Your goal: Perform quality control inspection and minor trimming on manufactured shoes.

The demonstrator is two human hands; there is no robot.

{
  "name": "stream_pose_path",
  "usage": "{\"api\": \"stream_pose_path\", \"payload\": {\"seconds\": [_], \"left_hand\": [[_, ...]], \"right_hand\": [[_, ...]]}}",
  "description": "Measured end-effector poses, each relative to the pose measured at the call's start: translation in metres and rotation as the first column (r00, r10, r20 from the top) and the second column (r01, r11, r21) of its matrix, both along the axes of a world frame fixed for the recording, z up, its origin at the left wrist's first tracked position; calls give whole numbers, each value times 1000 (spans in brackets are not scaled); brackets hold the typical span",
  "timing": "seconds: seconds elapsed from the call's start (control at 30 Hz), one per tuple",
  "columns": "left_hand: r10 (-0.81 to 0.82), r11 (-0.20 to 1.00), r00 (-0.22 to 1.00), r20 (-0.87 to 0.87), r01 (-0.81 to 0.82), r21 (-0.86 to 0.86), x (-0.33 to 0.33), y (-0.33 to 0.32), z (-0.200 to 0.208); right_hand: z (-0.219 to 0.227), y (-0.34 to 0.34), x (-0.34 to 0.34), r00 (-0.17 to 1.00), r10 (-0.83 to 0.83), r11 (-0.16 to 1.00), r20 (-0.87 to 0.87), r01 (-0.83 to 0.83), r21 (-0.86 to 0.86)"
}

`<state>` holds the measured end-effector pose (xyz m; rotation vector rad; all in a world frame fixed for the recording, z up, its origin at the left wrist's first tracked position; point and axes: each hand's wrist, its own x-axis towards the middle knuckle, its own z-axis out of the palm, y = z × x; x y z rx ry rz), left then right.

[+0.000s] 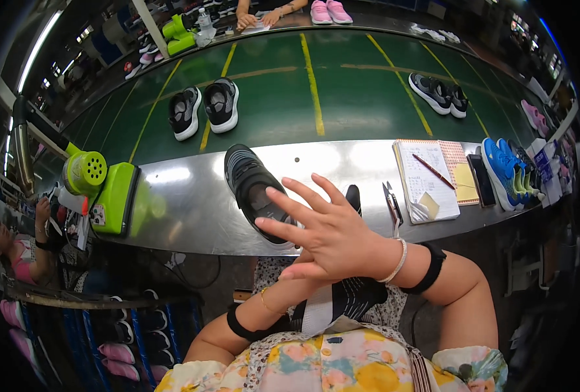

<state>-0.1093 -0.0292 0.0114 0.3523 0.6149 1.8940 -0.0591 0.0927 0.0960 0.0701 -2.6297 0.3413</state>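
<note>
My right hand (332, 235) is raised above the front edge of the metal bench, open, its fingers spread toward the left. Behind it passes my left hand (303, 286), whose fingers are hidden. Below the wrists a black shoe with white stripes and a white sole (355, 299) shows in part, close against my body; whether the left hand grips it cannot be seen. On the bench, just beyond my right fingertips, stands another black shoe (243, 175). A dark narrow tip (353, 195) shows behind my right hand. Thread snips (393, 202) lie to its right.
A green conveyor belt (342, 85) carries two pairs of black shoes (222, 104), (433, 95). Bright green equipment (115, 196) stands left. An open notebook (427, 176) with a pen, a phone (480, 179) and blue shoes (499, 173) are right. Co-workers sit across the belt and at left.
</note>
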Motion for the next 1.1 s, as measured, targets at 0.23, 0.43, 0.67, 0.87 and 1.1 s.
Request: {"api": "stream_pose_path", "payload": {"seconds": [0.23, 0.43, 0.67, 0.87, 1.1], "left_hand": [[-438, 897, 782, -444, 342, -281, -13, -10, 37], [-503, 863, 785, -362, 432, -264, -15, -7, 40], [-482, 872, 846, -228, 437, -220, -18, -8, 33], [-536, 837, 821, -196, 486, -253, -20, -6, 30], [-478, 867, 809, -341, 375, -327, -14, -5, 32]], "right_hand": [[-15, 89, -12, 978, -175, 910, 116, 205, -359], [-48, 67, 5, 977, 145, 207, 158, 126, -970], [-25, 61, 32, 991, 102, -13, -90, -90, -996], [-7, 41, 44, 979, 150, 225, -137, -169, -959], [-10, 30, 42, 998, -61, 684, -12, 34, -729]]}}
